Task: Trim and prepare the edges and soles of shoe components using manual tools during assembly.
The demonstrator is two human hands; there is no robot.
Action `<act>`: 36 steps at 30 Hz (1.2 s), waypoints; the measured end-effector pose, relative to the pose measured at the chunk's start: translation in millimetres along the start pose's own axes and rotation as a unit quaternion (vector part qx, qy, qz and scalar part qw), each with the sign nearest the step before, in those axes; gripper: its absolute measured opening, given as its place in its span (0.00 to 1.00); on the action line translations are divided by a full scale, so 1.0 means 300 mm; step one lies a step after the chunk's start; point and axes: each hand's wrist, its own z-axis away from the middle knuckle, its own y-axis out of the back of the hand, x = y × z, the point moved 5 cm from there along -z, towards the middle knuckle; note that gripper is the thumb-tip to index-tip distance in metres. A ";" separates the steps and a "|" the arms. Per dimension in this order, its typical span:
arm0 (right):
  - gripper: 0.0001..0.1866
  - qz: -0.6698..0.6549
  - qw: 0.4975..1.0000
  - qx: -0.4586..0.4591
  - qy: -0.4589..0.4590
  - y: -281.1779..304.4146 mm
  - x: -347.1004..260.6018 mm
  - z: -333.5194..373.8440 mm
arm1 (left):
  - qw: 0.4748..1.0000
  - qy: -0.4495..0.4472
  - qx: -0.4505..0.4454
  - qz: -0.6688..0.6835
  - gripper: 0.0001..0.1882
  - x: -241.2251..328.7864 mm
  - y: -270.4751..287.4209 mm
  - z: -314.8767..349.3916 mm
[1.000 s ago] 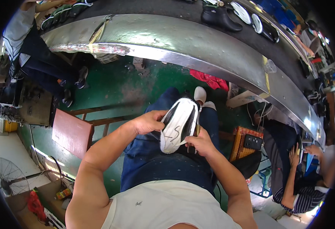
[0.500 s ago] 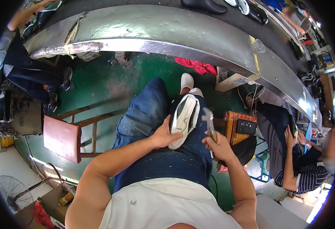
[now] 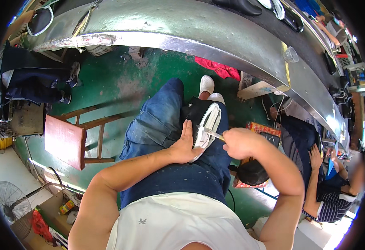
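Clenched around a metal-headed hammer (image 3: 215, 133), a person's right hand (image 3: 242, 143) holds its head at the underside of an upturned white-soled shoe (image 3: 211, 120), centre frame, while the left hand (image 3: 183, 149) grasps the shoe's lower end above blue denim trousers (image 3: 152, 127). A reddish-brown-seated wooden stool (image 3: 64, 139) stands at left; a long grey metal bench (image 3: 170, 43) spans the top.

Well left of the shoe (image 3: 213, 118), passage lay free between thigh (image 3: 151, 121) and stool (image 3: 66, 139); the tool (image 3: 215, 134) and right hand (image 3: 238, 143) blocked its right side, the bench (image 3: 170, 29) farther beyond it.
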 end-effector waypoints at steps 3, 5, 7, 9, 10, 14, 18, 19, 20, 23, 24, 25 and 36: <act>0.18 -0.035 0.998 -0.016 0.058 -0.011 0.024 -0.049 | 0.997 0.004 -0.069 0.046 0.61 -0.029 0.040 -0.003; 0.17 -0.061 0.994 0.029 0.084 -0.070 0.028 -0.081 | 0.907 0.032 -0.049 0.417 0.51 -0.091 0.043 -0.021; 0.17 -0.096 0.986 0.092 0.103 -0.129 0.017 -0.111 | 0.781 0.031 -0.004 0.623 0.41 -0.116 0.022 -0.042; 0.16 -0.136 0.977 0.132 0.094 -0.184 0.007 -0.134 | 0.787 0.118 0.065 0.602 0.39 -0.007 0.048 -0.038; 0.15 -0.159 0.970 0.159 0.090 -0.212 0.010 -0.137 | 0.785 0.200 0.129 0.572 0.39 0.021 0.060 -0.034; 0.14 -0.222 0.917 0.314 0.105 -0.303 -0.009 -0.155 | 0.914 0.169 0.254 0.269 0.37 -0.154 0.020 -0.159; 0.14 -0.231 0.907 0.347 0.056 -0.330 -0.020 -0.131 | 0.950 0.116 0.278 0.084 0.34 -0.085 0.061 -0.145; 0.15 -0.233 0.933 0.266 0.063 -0.307 0.001 -0.124 | 0.955 0.142 0.250 0.070 0.33 -0.070 0.070 -0.138; 0.16 -0.232 0.952 0.184 0.072 -0.264 0.031 -0.108 | 0.954 0.142 0.254 0.068 0.33 -0.068 0.075 -0.128; 0.18 -0.153 0.954 0.250 0.068 -0.277 0.084 -0.104 | 0.959 0.121 0.251 0.042 0.32 -0.060 0.060 -0.121; 0.18 -0.115 0.932 0.337 0.071 -0.284 0.096 -0.108 | 0.959 0.098 0.262 0.044 0.32 -0.060 0.054 -0.122; 0.18 -0.083 0.909 0.401 0.074 -0.261 0.081 -0.109 | 0.957 0.071 0.278 0.045 0.31 -0.057 0.056 -0.121; 0.15 -0.210 0.921 0.327 0.019 -0.385 0.267 -0.205 | 0.977 -0.073 0.144 -0.137 0.31 0.034 0.056 -0.087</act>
